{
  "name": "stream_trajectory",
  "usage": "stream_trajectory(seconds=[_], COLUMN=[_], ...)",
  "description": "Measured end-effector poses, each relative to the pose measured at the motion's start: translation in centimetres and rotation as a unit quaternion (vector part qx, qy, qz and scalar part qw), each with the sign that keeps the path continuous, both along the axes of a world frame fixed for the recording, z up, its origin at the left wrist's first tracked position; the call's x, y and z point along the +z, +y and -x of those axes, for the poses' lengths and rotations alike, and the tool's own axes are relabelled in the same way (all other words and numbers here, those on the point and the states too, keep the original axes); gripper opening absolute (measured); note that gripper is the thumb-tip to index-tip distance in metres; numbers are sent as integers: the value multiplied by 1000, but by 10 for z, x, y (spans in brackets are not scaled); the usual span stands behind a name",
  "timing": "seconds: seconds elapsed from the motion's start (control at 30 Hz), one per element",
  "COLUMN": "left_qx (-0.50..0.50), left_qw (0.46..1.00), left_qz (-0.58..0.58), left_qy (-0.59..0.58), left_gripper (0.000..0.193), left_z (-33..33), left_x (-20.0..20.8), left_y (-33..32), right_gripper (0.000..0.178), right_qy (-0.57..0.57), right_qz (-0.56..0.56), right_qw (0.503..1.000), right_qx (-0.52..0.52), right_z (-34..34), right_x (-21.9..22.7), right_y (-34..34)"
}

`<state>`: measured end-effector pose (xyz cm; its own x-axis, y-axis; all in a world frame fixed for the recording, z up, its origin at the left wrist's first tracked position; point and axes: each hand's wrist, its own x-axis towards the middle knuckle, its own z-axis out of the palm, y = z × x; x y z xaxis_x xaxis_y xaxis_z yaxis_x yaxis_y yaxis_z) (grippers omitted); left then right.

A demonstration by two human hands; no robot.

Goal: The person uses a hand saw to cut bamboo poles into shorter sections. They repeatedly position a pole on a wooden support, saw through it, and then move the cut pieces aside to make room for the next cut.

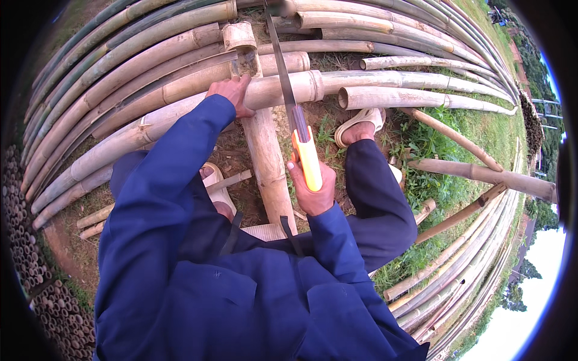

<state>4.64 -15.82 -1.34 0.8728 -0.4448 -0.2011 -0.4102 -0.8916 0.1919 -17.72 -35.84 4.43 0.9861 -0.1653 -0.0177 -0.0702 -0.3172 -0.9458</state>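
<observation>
My right hand [316, 188] is closed round the orange-yellow handle of a handsaw [280, 57]. The saw's long blade points away from me and crosses a thick bamboo pole [346, 82] lying from left to right. How deep the blade sits in the pole, I cannot tell. Just left of the blade, my left hand [233, 96] grips the same pole, with fingers over its top. Under the pole, a stout bamboo post [268, 162] runs toward me between my legs. A notched bamboo piece [241, 43] stands at its far end.
Several long bamboo poles [129, 72] lie side by side at the far left, with more poles [415, 33] at the far right. A pole frame [481, 172] stands to the right over grass. Stacked bamboo pieces [54, 313] show at the lower left. My sandalled feet flank the post.
</observation>
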Motion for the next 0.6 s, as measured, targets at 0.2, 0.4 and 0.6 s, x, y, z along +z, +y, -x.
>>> stream_trajectory(seconds=[0.2,0.4,0.6], left_qx=[-14,4,-8], left_qw=[1000,1000,999], left_qz=[-6,14,9], left_qy=[21,21,50], left_gripper=[79,73,76], left_z=[-7,-2,-11], left_x=[0,-1,11], left_y=[9,6,0], right_gripper=[15,18,16], right_qy=[66,66,-11], right_qz=[30,64,29], right_qw=[997,996,999], right_qx=[-7,-9,-21], right_z=[84,122,6], right_x=[35,74,25], right_y=[8,-3,10])
